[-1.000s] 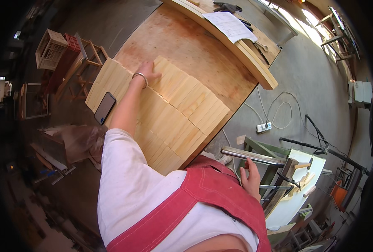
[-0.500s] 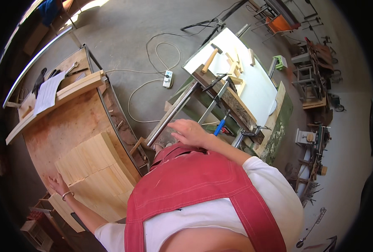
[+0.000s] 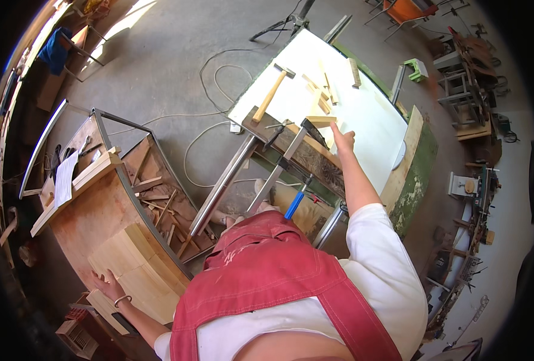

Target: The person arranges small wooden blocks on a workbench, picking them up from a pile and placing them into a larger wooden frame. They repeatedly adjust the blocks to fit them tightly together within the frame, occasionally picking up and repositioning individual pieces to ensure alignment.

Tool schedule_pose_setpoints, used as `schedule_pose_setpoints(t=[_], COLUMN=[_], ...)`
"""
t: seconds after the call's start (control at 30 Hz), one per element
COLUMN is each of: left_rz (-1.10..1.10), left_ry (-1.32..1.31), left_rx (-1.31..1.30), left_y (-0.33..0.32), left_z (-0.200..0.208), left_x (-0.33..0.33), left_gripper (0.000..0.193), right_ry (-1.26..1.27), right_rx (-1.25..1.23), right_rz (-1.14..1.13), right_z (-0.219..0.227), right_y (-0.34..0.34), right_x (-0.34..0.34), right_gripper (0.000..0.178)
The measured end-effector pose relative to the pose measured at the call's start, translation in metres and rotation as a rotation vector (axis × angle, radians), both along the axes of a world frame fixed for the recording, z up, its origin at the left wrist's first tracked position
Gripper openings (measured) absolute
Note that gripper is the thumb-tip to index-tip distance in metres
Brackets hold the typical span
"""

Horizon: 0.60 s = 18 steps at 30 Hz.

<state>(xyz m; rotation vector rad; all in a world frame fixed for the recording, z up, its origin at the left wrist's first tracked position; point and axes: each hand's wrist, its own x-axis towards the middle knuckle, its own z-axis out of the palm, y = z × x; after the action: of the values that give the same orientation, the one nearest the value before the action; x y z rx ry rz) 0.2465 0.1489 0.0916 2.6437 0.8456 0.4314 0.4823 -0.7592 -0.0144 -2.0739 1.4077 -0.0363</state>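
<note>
My left hand point(image 3: 106, 285) is at the left bench, fingers spread, at the edge of a stack of pale wooden boards point(image 3: 136, 256). Nothing shows in its grasp. Stretched forward over the white tabletop point(image 3: 369, 129), my right hand point(image 3: 343, 143) has fingers apart and looks unloaded. It is nearest a short wooden block point(image 3: 321, 121) by the clamped dark timber beam point(image 3: 321, 157); whether it touches the block I cannot tell. A bar clamp point(image 3: 278, 171) and a blue-handled clamp point(image 3: 294, 205) stand at the beam. A hammer point(image 3: 269, 95) lies beyond, near loose wood strips point(image 3: 321, 99).
On the left bench lie a long wooden strip point(image 3: 77, 191), a paper sheet point(image 3: 66, 175) and a wrench point(image 3: 86, 144). Wood offcuts point(image 3: 161, 210) fill a shelf between the benches. Cables point(image 3: 202, 78) cross the floor near a tripod point(image 3: 297, 24).
My right hand has swung forward and right, from in front of my body to over the white tabletop. The left hand's fingers have spread and lifted slightly. The view has shifted.
</note>
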Motion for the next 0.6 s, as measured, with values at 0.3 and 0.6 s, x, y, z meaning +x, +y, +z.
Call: schedule_pose_setpoints(t=[0.3, 0.6], left_rz=[-0.020, -0.058], left_ry=[0.187, 0.175], left_rx=[-0.035, -0.048], left_y=[-0.117, -0.158], left_z=[0.012, 0.019], left_x=[0.019, 0.006], left_gripper=[0.071, 0.074], right_ry=[0.103, 0.236], right_rx=[0.030, -0.064], right_rz=[0.167, -0.007], right_z=[0.004, 0.004], right_y=[0.024, -0.002], right_x=[0.101, 0.108], right_gripper=[0.139, 0.104])
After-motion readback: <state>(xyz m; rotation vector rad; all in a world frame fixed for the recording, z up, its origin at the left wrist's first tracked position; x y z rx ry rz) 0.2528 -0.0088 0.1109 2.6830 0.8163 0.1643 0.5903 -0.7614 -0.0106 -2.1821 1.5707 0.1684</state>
